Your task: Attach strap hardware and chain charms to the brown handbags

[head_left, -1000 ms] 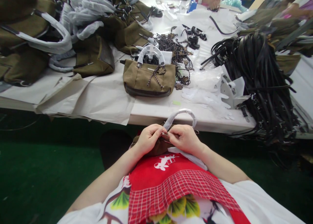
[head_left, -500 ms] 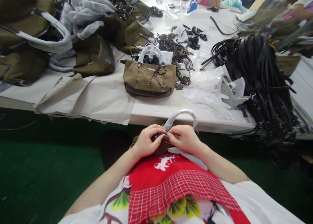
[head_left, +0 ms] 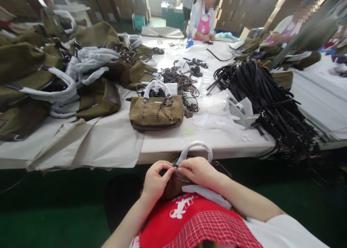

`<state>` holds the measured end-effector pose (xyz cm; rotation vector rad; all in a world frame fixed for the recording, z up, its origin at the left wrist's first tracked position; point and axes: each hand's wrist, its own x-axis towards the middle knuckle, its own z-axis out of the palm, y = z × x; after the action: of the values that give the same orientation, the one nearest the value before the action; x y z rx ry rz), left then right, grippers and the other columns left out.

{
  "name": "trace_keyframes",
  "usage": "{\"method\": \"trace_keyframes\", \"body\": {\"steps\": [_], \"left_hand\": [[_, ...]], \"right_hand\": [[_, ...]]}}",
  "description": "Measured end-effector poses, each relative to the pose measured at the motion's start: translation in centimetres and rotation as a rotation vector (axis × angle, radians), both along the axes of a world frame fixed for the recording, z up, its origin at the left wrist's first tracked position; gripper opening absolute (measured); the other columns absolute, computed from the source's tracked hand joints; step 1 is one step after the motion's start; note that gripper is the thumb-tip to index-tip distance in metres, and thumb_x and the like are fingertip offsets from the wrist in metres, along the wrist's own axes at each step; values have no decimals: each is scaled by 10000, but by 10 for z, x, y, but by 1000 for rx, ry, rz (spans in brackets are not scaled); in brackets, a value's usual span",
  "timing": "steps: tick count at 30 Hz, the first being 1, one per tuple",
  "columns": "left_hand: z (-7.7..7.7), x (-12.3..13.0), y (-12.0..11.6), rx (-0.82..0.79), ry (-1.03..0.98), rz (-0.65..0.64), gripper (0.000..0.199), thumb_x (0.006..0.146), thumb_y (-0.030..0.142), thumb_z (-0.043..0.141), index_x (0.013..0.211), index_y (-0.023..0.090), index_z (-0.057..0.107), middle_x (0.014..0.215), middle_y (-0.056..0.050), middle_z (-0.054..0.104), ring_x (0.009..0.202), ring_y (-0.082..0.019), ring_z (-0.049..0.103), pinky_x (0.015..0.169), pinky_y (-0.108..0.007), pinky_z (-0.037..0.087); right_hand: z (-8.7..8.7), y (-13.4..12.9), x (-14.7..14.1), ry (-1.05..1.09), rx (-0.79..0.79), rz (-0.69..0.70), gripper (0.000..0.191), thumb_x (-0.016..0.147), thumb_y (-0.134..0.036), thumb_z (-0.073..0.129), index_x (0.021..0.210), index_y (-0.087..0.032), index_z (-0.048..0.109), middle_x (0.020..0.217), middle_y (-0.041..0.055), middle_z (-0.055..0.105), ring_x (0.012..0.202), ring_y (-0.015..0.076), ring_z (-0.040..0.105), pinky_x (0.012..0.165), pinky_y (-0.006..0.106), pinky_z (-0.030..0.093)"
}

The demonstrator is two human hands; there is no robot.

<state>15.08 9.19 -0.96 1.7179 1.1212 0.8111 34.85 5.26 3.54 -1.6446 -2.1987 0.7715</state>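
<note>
A brown bag (head_left: 172, 186) rests on my lap against the table edge, one white-wrapped handle (head_left: 199, 144) arching up and another lying toward my red apron. My left hand (head_left: 157, 179) pinches with thumb and forefinger at the base of the upright handle. Right beside it, my right hand (head_left: 199, 171) is closed at the same spot, fingertips nearly touching the left ones. The small part between the fingertips is too small to make out. On the table stands a finished-looking olive bag (head_left: 156, 112) with wrapped handles and a braided cord charm (head_left: 168, 102).
Olive bags (head_left: 99, 98) pile up at the left. Braided cords with charms (head_left: 179, 80) lie behind the standing bag. Black straps (head_left: 260, 89) heap at the right, beside a white tape dispenser (head_left: 241, 112). Brown paper (head_left: 108, 141) covers the front left edge. People in pink aprons (head_left: 203, 25) work across the table.
The view has tilted up and shifted, showing more of the room and the people behind. Both hands stay at the handle base, with the fingertips slightly closer together.
</note>
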Motion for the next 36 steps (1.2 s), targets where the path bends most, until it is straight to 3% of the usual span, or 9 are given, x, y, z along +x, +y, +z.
{"method": "trace_keyframes", "body": {"steps": [7,12,18,21,25,29,32,34,36], "left_hand": [[2,-1,-3,127,118,40,200,844,336,653,687,214,673,884,-57,711,851,-222,672,808,-373,538],[3,-3,-4,124,169,14,279,861,371,623,633,209,625,914,-73,712,870,-236,678,808,-382,551],[17,-4,-3,155,176,-20,365,916,409,524,626,222,641,961,-98,707,912,-250,691,788,-369,582],[30,-4,2,208,172,-14,388,918,446,509,626,232,648,1001,-108,703,956,-267,688,801,-379,586],[45,1,19,201,154,-21,420,919,486,498,622,224,636,1007,-106,704,945,-266,682,805,-378,578],[55,15,40,163,180,-82,415,910,467,513,591,211,586,968,-98,708,896,-256,684,797,-376,567],[79,27,48,192,204,-179,307,880,402,571,636,222,623,987,-89,717,935,-263,684,832,-389,563],[110,32,46,255,170,-214,124,835,365,643,824,255,698,1055,-82,716,981,-272,680,868,-401,563],[148,33,42,326,82,-247,444,770,382,732,1201,319,647,1108,-80,708,990,-284,679,866,-411,577]], "right_hand": [[2,2,7,-92,288,138,183,913,-331,643,830,-234,775,1214,58,683,1078,241,585,969,392,437],[-12,6,3,33,153,2,199,957,-243,566,995,-211,759,929,50,708,836,167,650,739,275,500],[-15,6,-5,124,94,-104,230,953,-259,532,944,-216,758,887,47,719,820,178,664,756,280,493],[-9,7,-8,306,91,-118,225,855,-260,644,1058,-224,734,980,56,697,880,187,656,799,280,502],[-9,8,-11,704,23,59,239,860,-262,626,1050,-183,748,1038,81,678,950,177,633,858,273,493],[-24,6,-12,1051,-289,-19,365,929,-434,556,851,-142,760,716,28,654,567,93,512,578,217,434],[-33,1,-10,1155,-448,-73,430,900,-526,586,870,-133,758,597,-5,600,459,61,391,479,197,326],[-32,-1,-8,1130,-431,-84,432,883,-536,608,879,-133,765,585,-5,592,483,69,428,493,200,331],[-29,-3,-4,1086,-407,-106,449,869,-559,610,863,-140,770,579,2,594,506,88,468,506,214,352]]}}
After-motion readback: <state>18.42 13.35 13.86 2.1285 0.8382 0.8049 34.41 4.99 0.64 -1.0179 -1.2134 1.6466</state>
